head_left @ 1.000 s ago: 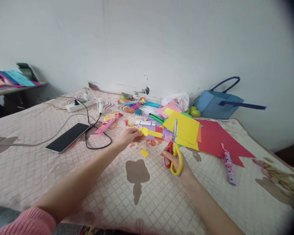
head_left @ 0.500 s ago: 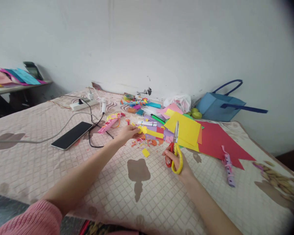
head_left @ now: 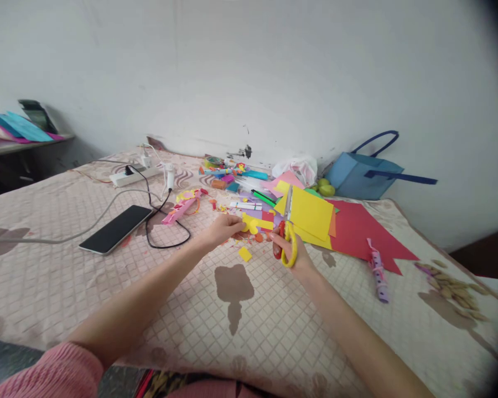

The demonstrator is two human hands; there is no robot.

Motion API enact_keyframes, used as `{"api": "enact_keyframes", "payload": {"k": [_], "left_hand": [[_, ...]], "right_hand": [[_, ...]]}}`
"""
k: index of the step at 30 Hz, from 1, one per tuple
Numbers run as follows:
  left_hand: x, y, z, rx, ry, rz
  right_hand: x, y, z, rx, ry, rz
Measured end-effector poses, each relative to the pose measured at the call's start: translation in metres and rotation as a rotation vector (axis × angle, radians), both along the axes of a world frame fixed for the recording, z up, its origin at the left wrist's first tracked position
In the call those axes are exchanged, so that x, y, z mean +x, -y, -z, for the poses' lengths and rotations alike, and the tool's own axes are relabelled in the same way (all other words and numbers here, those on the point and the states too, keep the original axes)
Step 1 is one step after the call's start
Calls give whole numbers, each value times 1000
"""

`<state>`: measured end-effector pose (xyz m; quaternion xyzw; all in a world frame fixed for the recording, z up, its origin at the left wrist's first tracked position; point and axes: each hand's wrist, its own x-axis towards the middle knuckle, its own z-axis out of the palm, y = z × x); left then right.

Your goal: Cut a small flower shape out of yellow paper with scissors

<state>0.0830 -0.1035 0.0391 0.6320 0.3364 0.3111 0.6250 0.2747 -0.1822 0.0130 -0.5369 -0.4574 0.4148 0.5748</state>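
Observation:
Between the thumb and fingers of my left hand [head_left: 225, 228] is a cut piece of yellow paper [head_left: 257, 224], with rounded shapes near the fingers and a straight strip to the right. My right hand [head_left: 292, 251] is wrapped round scissors [head_left: 290, 243] with one red and one yellow handle, their blades pointing away from me. Behind the blades lie yellow sheets [head_left: 313, 214], partly over a large red sheet [head_left: 359, 229]. A small yellow scrap [head_left: 245, 254] rests on the cloth in front of the hands.
A black-screened tablet [head_left: 116, 229], a cable and a power strip [head_left: 135, 175] are on the left. Pens, clay and craft pieces lie behind the hands. A blue bag [head_left: 363, 174] stands at the back right; a purple paper roll [head_left: 379, 275] lies nearer on the right.
My right hand has moved up and slightly left with the scissors, closer to my left hand. My left hand has shifted slightly right with the yellow piece. The view has turned a little right.

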Motion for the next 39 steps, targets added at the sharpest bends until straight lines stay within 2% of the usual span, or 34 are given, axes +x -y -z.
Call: {"api": "enact_keyframes", "payload": {"k": [5,15,23,30,39], "left_hand": [[3,8,-2,51,-31,27],[15,24,8,61,-68,103],[17,26,18,-72,-45,155],[12,27,16,-264,24,223],[3,30,24,-125,-7,156]], "right_hand": [[-12,-6,-4,15,-21,-14],[-16,7,0,-1,-37,12],[-19,11,1,-3,-14,18],[-20,11,9,-16,0,10],[-23,12,11,-13,-25,-25]]}}
